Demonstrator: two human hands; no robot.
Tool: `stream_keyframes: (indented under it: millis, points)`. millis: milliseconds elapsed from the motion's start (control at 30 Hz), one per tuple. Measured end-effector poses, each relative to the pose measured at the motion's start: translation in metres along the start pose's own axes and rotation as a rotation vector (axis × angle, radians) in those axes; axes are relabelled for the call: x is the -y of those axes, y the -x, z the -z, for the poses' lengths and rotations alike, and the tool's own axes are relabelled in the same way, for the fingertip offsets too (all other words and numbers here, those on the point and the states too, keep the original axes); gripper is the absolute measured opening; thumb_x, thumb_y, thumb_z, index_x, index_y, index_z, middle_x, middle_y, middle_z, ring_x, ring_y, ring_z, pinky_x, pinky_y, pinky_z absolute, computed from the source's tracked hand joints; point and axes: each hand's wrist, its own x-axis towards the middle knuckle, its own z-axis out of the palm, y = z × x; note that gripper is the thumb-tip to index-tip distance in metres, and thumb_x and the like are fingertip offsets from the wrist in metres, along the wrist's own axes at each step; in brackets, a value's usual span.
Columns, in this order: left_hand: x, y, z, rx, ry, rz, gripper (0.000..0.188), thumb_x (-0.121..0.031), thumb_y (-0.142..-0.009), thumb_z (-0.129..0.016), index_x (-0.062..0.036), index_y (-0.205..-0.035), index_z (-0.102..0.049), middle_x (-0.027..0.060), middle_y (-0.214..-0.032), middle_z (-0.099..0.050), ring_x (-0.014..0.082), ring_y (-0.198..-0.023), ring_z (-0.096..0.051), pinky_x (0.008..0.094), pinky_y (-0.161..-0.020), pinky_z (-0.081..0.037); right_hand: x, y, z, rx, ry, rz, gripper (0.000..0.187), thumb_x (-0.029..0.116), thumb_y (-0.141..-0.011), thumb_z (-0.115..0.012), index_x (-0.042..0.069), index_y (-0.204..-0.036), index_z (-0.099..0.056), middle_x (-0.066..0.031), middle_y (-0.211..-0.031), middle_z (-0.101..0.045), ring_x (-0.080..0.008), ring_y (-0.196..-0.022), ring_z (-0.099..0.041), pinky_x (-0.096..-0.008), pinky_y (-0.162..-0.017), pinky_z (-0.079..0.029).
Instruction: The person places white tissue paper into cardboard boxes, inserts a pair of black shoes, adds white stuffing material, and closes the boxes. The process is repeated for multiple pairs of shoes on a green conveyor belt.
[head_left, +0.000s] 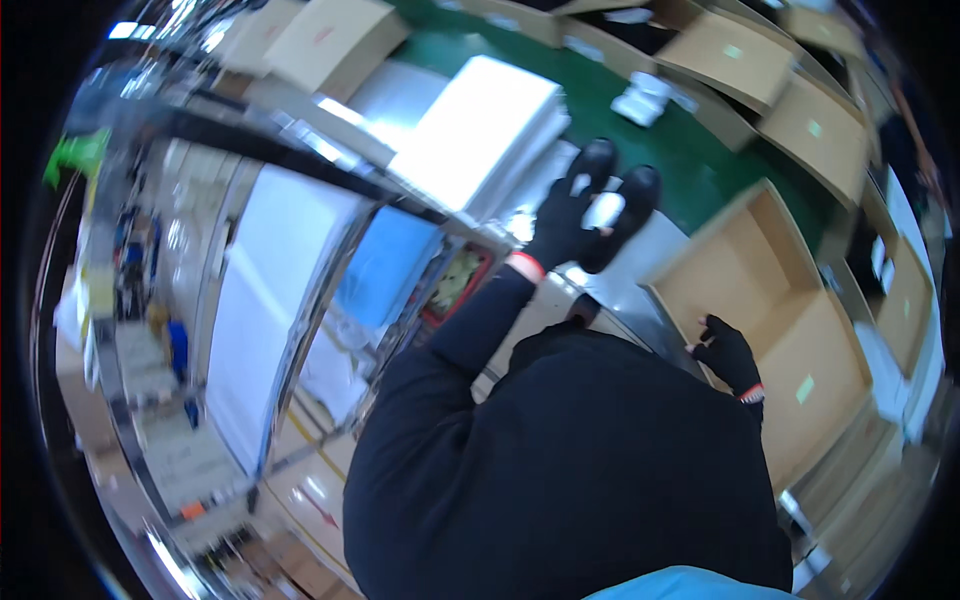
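A pair of black shoes (pixel 627 218) is in my left hand (pixel 557 228), which wears a black fingerless glove and a red wristband. Something white shows beside the fingers at the shoes; blur hides the exact grip. My right hand (pixel 728 355), gloved the same way, holds the near left wall of an open cardboard box (pixel 790 345). That box lies tilted to my right, with a pale green label on its inside. Left of the shoes lies a stack of white sheets (pixel 478 135).
A green conveyor belt (pixel 520 45) runs along the far side, with several open cardboard boxes (pixel 735 60) on and beyond it. A white wrapped bundle (pixel 641 99) lies on the belt. To my left stands a rack with white sheeting (pixel 280 270) and a blue bin (pixel 388 265).
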Motion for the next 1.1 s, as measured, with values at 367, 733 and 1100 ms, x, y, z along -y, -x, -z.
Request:
stream_keyframes:
  millis: [367, 733, 1100]
  points:
    - [0.091, 0.132, 0.128, -1.011, -0.324, 0.254, 0.027, -0.026, -0.096, -0.047, -0.0038, -0.095, -0.062, 0.0098, -0.073, -0.059, 0.0290, -0.067, -0.057, 0.0381, -0.059, -0.042, 0.039, -0.053, 0.002, 0.221, 0.222, 0.153, 0.062, 0.034, -0.072, -0.077, 0.003, -0.121, -0.056, -0.0150, -0.096, -0.065, -0.0273, -0.079, -0.064, -0.0368, -0.071, -0.051]
    - [0.201, 0.125, 0.257, -0.726, -0.283, 0.814, 0.036, -0.047, -0.077, -0.069, -0.0116, -0.083, -0.070, 0.0071, -0.075, -0.068, 0.0242, -0.075, -0.066, 0.0367, -0.068, -0.049, 0.046, -0.059, 0.005, 0.227, 0.223, 0.168, 0.065, 0.034, -0.070, -0.079, 0.002, -0.122, -0.056, -0.0162, -0.099, -0.066, -0.0277, -0.084, -0.065, -0.0364, -0.073, -0.052]
    - [0.248, 0.141, 0.254, -1.025, -0.328, 0.651, 0.026, -0.030, -0.084, -0.060, -0.0070, -0.093, -0.067, 0.0127, -0.088, -0.068, 0.0300, -0.082, -0.065, 0.0387, -0.070, -0.049, 0.033, -0.022, 0.008, 0.103, 0.179, 0.057, 0.059, 0.034, -0.074, -0.075, 0.002, -0.119, -0.057, -0.0167, -0.099, -0.066, -0.0282, -0.086, -0.066, -0.0361, -0.075, -0.051]
